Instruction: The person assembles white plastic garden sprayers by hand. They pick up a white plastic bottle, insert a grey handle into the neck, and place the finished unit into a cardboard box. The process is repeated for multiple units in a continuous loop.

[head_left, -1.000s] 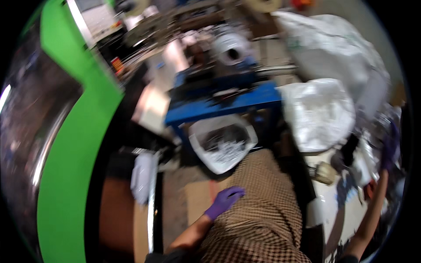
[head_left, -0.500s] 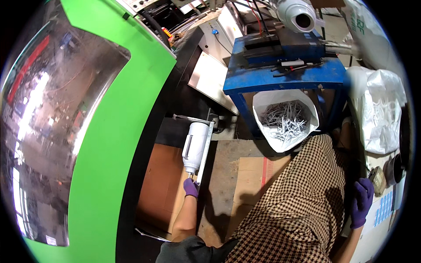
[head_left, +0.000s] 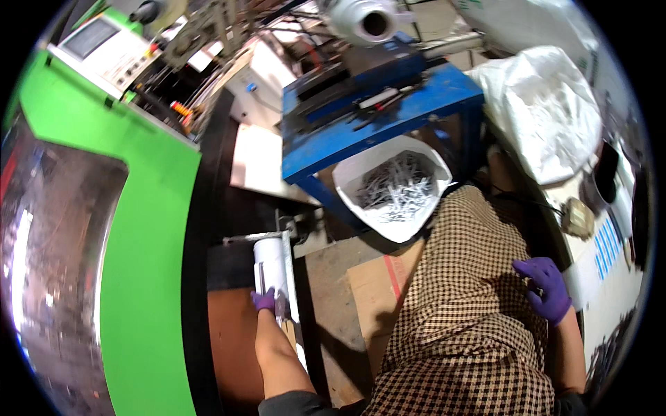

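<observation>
A white plastic bottle (head_left: 269, 255) with a dark narrow strip along its side lies in the chute by the green machine. My left hand (head_left: 263, 299), in a purple glove, is closed around the bottle's near end; the fingers partly hide that end. On the right, my right hand (head_left: 547, 288), also gloved in purple, hangs above the edge of the white worktop beside my lap. Its fingers are apart, and nothing shows in them. A checked brown cloth (head_left: 458, 305) covers my lap.
Ahead stands a blue table (head_left: 388, 125) with tools on it. Below it a white sack (head_left: 437, 187) holds thin white plastic scraps. A large white bag (head_left: 548, 104) and a small beige object (head_left: 577, 218) rest at the right. The green machine (head_left: 149, 229) fills the left.
The view has turned, shifting the scene. My left hand has moved from the bottle's neck onto its body. My right hand has risen, its fingers more spread.
</observation>
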The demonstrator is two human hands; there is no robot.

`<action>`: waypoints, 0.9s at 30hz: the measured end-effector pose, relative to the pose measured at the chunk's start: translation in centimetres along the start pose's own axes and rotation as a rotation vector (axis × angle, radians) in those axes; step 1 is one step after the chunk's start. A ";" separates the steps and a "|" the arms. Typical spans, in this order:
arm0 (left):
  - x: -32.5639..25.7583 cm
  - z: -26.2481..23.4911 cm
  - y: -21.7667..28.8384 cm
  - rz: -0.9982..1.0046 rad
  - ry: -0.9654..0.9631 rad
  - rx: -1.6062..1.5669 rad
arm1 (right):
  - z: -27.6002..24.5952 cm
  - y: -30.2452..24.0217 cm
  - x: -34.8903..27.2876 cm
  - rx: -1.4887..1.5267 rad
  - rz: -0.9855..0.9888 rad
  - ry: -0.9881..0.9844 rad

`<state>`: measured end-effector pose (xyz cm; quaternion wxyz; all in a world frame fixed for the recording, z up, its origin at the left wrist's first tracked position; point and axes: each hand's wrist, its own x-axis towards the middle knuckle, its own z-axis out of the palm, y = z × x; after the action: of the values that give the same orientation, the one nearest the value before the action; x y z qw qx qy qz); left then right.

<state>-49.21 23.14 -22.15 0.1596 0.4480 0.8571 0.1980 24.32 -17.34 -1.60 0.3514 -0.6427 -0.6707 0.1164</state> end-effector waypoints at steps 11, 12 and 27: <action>-11.6 0.3 2.9 0.083 -0.001 0.768 | -3.8 -16.3 8.3 1.358 -0.512 0.286; -14.0 -1.3 3.5 0.100 -0.014 0.864 | -4.0 -19.2 8.0 1.452 -0.444 0.487; -14.2 -12.6 -0.5 0.386 -0.230 -0.330 | -1.8 -15.5 8.7 1.120 -1.044 0.379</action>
<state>-47.47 8.61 -10.07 0.2861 0.5904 0.6883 0.3096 13.97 -11.97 11.96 0.7405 0.0194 -0.6558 0.1453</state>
